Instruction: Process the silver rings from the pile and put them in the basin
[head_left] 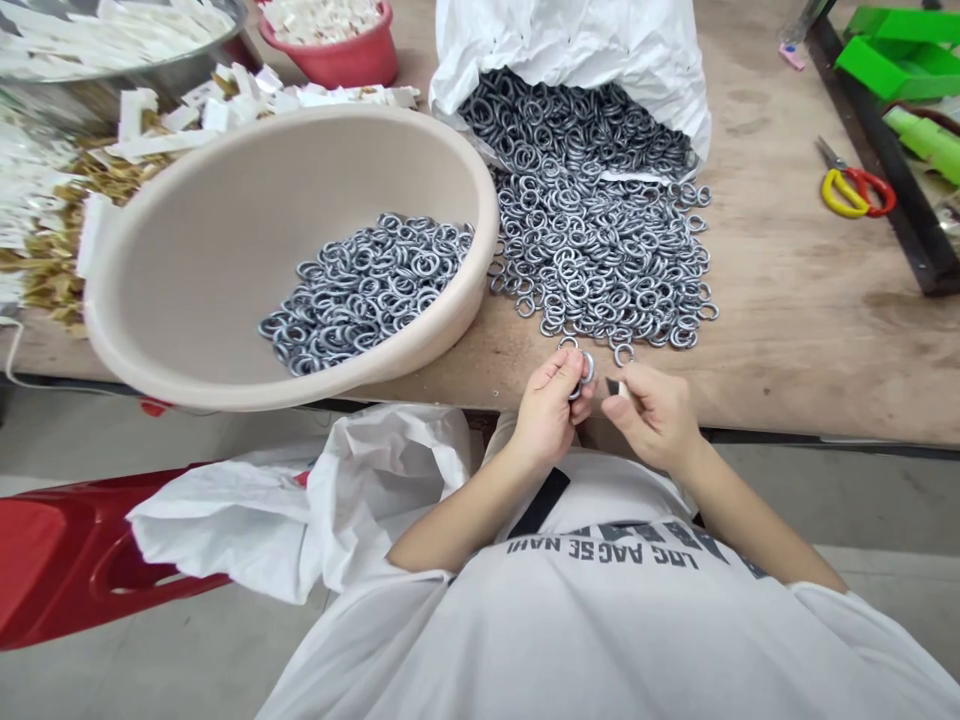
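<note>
My left hand (549, 408) is closed, pinching a grey ring (589, 368) between thumb and fingers at the table's front edge. Another ring seems to lie under its fingers, partly hidden. Close beside it, my right hand (654, 418) grips a small blade-like tool (615, 387) with a dark tip; most of it is hidden in the fingers. The tool points toward the ring, with a small gap between them. Just beyond both hands spreads a heap of grey rings (600, 260), spilling from a white sack (570, 40). More rings lie inside a large beige basin (202, 250) on the left.
Yellow-and-red-handled scissors (856, 192) lie on the table (795, 340) to the right, near green bins (896, 65). White and tan pieces (180, 120), a metal bowl (150, 65) and a red tub (352, 55) stand back left. A red stool (67, 550) is below.
</note>
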